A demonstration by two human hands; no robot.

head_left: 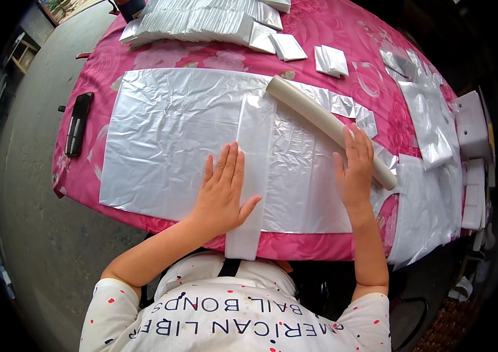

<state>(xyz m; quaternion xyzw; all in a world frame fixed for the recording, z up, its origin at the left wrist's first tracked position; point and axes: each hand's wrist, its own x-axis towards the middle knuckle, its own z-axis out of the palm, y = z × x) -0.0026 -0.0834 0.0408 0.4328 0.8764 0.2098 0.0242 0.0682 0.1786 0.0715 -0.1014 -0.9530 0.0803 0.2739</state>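
A large translucent white plastic bag sheet (161, 141) lies spread on the table. Across its middle runs a narrow, milky strip (255, 141), whose near end hangs past the table's front edge. My left hand (221, 190) rests flat over the strip's left side, fingers extended and thumb spread. A long pale tube (310, 105) lies slantwise over the sheet's right part. Against the tube, my right hand (356, 170) has its fingers stretched out and touches it without wrapping around. Whether the strip is separate or part of the sheet is hard to tell.
Folded white plastic packets (196, 26) stand in a long row at the back, with a few loose packets (331, 61) nearby. More plastic bags (427, 205) are heaped at right, beside white boxes (471, 126). A black phone-like object (79, 124) lies at left on the pink tablecloth (87, 76).
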